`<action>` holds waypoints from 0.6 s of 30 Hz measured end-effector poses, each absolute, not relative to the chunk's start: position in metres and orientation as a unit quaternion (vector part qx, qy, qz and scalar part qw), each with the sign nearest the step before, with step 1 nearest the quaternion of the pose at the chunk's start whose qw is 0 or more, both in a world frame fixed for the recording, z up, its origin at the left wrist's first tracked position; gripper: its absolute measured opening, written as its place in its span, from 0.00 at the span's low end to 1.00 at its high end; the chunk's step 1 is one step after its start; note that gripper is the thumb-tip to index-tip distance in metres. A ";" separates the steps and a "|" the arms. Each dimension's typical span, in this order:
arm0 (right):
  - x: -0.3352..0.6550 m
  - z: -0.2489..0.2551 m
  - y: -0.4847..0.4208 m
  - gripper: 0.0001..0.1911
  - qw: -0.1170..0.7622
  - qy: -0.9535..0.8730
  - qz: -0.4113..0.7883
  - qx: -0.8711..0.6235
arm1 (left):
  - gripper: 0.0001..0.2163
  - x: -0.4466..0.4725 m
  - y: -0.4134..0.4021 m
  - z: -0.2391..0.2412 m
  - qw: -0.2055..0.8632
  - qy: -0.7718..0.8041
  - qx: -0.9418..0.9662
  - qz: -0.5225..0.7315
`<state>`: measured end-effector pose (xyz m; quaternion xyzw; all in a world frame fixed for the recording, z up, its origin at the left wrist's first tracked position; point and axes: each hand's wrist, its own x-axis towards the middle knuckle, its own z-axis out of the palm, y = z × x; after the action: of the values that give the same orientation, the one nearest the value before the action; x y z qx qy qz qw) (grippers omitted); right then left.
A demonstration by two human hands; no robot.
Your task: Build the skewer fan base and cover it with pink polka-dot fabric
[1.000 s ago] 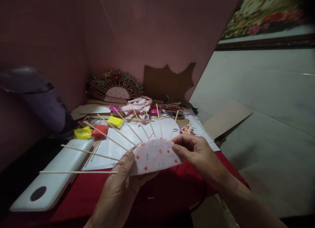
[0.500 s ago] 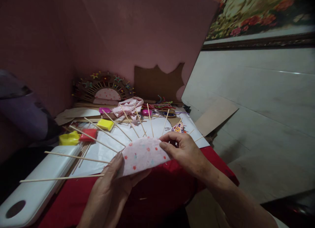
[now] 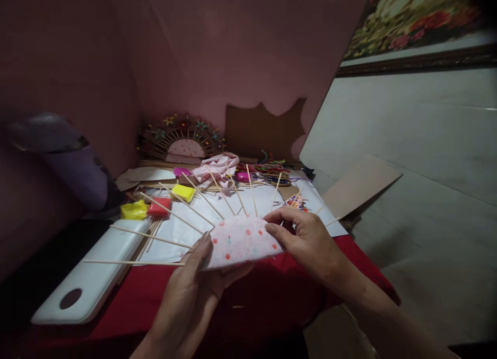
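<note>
A half-round piece covered in pink floral fabric (image 3: 244,242) is held up over the front of the table, with several thin wooden sticks (image 3: 198,209) fanning out from its curved edge. My left hand (image 3: 198,281) grips its left end, thumb on top and fingers underneath. At the right end, my right hand (image 3: 305,240) pinches the curved edge between thumb and forefinger. Whether a stick lies inside that pinch is hidden. Behind it, a finished-looking fan-shaped piece (image 3: 184,148) with sticks and small colored flowers leans against the wall.
White paper (image 3: 166,245) covers part of the red tablecloth (image 3: 128,307). A white glue gun-like flat device (image 3: 93,276) lies left, near yellow (image 3: 183,193) and red packets (image 3: 158,206). Scissors (image 3: 281,181), pink cloth scraps (image 3: 215,166) and a brown cut board (image 3: 264,131) are behind.
The camera view has swung left, so everything sits further right in the picture. Both hands keep their hold on the fabric-covered half-round piece.
</note>
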<state>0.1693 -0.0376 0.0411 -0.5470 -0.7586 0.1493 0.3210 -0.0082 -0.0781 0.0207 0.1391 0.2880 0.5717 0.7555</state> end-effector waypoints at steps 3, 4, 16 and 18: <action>0.168 0.040 -0.040 0.02 0.314 -0.765 0.111 -0.551 | 0.18 -0.009 -0.077 0.019 0.761 0.280 0.137 0.569; 0.168 0.041 -0.041 0.03 0.314 -0.769 0.091 -0.549 | 0.17 -0.009 -0.077 0.018 0.762 0.276 0.138 0.570; 0.148 0.032 -0.059 0.16 0.264 -0.908 -0.015 -0.324 | 0.18 -0.009 -0.080 0.010 0.792 0.200 0.136 0.560; 0.150 0.030 -0.057 0.17 0.277 -0.905 0.000 -0.323 | 0.19 -0.009 -0.081 0.012 0.794 0.183 0.133 0.564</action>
<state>0.1497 -0.0574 0.0298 -0.3231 -0.9050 -0.0004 0.2769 -0.0087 -0.0811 0.0116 0.1329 0.1834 0.5636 0.7944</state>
